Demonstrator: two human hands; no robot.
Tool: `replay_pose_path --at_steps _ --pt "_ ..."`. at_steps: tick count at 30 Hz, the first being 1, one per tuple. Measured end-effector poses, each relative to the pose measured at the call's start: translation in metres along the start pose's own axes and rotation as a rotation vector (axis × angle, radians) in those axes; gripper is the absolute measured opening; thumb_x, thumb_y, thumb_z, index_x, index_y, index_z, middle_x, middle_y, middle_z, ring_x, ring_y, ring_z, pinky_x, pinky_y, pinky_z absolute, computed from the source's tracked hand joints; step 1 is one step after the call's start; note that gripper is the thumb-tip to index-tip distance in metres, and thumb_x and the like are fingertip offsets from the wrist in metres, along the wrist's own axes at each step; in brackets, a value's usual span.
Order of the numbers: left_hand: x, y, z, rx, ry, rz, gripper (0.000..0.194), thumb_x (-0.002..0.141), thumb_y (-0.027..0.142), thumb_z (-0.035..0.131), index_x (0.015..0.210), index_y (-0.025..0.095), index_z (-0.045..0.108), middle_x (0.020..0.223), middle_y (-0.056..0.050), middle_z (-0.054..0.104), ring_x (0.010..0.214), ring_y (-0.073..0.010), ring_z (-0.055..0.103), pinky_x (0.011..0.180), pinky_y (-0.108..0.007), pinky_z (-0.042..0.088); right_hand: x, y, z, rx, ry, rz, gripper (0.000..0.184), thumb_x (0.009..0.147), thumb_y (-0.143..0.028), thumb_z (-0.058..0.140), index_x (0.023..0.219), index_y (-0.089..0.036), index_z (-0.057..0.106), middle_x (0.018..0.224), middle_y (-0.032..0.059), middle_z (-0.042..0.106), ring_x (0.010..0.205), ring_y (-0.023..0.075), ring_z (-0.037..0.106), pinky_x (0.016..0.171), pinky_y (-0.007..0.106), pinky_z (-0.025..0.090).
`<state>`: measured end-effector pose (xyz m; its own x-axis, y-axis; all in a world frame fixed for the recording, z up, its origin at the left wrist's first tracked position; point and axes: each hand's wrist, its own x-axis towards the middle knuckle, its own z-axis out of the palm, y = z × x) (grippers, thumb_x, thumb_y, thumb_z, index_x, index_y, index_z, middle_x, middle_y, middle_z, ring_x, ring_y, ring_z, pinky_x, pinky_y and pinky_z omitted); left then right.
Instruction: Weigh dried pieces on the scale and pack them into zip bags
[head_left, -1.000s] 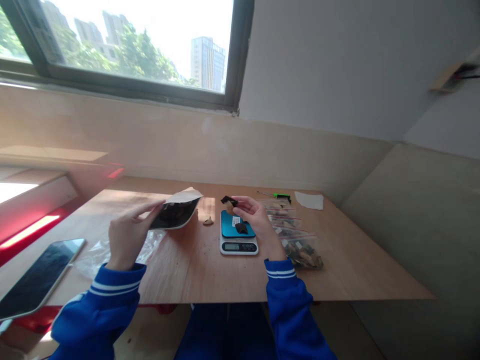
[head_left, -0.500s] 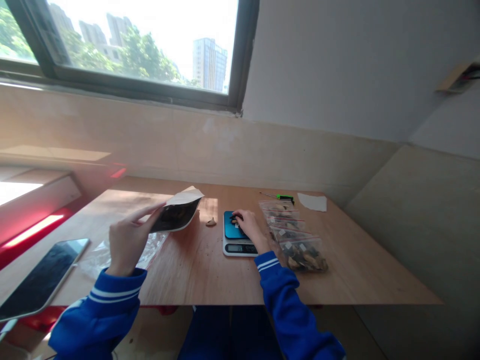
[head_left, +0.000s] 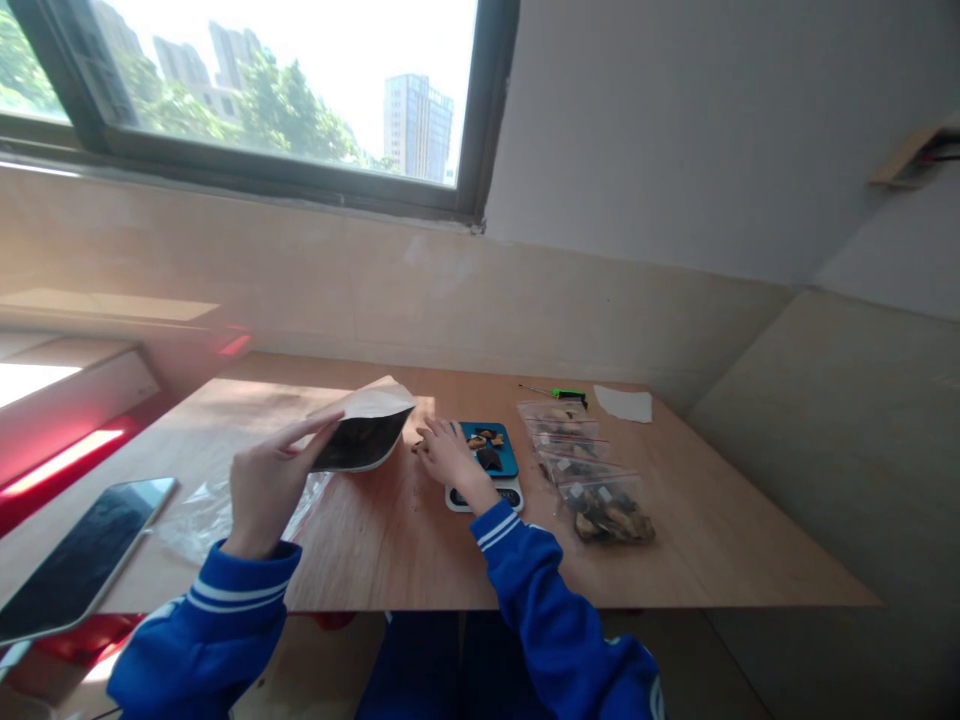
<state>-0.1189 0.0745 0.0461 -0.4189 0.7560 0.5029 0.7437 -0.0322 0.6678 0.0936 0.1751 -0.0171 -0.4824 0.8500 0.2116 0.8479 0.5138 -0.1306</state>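
My left hand [head_left: 266,480] grips the rim of a pale paper pouch [head_left: 379,402], whose mouth gapes toward me and shows a dark inside. Beside the pouch, my right hand [head_left: 446,455] reaches across the left edge of a kitchen scale [head_left: 511,497], fingers closed at a small dried brown piece [head_left: 417,447] on the tabletop; the fingers partly hide it. Several dried brown and black pieces [head_left: 489,459] rest on the scale's blue platform [head_left: 507,462]. My right wrist covers part of its display.
Several zip bags [head_left: 611,510] of dried pieces overlap in a row right of the scale. Behind them lie a green-handled screwdriver [head_left: 568,394] and a white paper [head_left: 624,404]. Clear plastic bags [head_left: 202,515] and a tablet-like device [head_left: 90,550] lie at the left.
My right hand has moved left from the scale's platform to the dried piece on the table, uncovering the pieces on the scale. My left hand and the pouch have shifted slightly right.
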Motion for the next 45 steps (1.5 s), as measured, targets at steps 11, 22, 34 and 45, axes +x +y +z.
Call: replay_pose_path --at_steps 11,22,34,45 --pt "-0.004 -0.005 -0.001 0.051 -0.047 0.009 0.035 0.081 0.05 0.058 0.104 0.03 0.075 0.064 0.001 0.07 0.06 -0.0161 0.062 0.058 -0.025 0.04 -0.002 -0.03 0.001 0.035 -0.024 0.048 0.025 0.086 -0.005 0.05 0.096 -0.014 0.071 0.099 0.0137 0.071 0.104 0.0266 0.06 0.098 0.042 0.037" --pt "-0.004 0.0 -0.004 0.015 -0.02 -0.016 0.033 0.081 0.047 0.06 0.104 0.028 0.075 0.056 0.001 0.066 0.065 -0.0208 0.067 0.061 -0.027 0.042 -0.07 0.093 -0.044 0.349 0.28 0.348 0.026 0.083 -0.019 0.059 0.108 -0.019 0.068 0.1 0.0073 0.072 0.088 0.0196 0.067 0.081 0.031 0.05" --pt "-0.006 0.007 0.001 0.025 -0.043 -0.043 0.038 0.081 0.051 0.058 0.105 0.028 0.075 0.055 0.001 0.065 0.062 -0.0193 0.065 0.06 -0.027 0.041 -0.071 0.079 -0.025 0.362 0.445 0.376 0.025 0.09 -0.028 0.051 0.107 -0.015 0.065 0.111 0.0135 0.067 0.107 0.0249 0.06 0.094 0.039 0.045" --pt "-0.027 0.025 0.027 -0.016 -0.066 -0.085 0.03 0.078 0.046 0.066 0.102 0.031 0.075 0.059 0.002 0.069 0.062 -0.0189 0.067 0.058 -0.025 0.044 -0.035 -0.058 -0.038 0.397 0.092 -0.221 0.036 0.079 0.004 0.041 0.099 -0.011 0.067 0.105 0.0157 0.068 0.106 0.0269 0.062 0.09 0.04 0.053"
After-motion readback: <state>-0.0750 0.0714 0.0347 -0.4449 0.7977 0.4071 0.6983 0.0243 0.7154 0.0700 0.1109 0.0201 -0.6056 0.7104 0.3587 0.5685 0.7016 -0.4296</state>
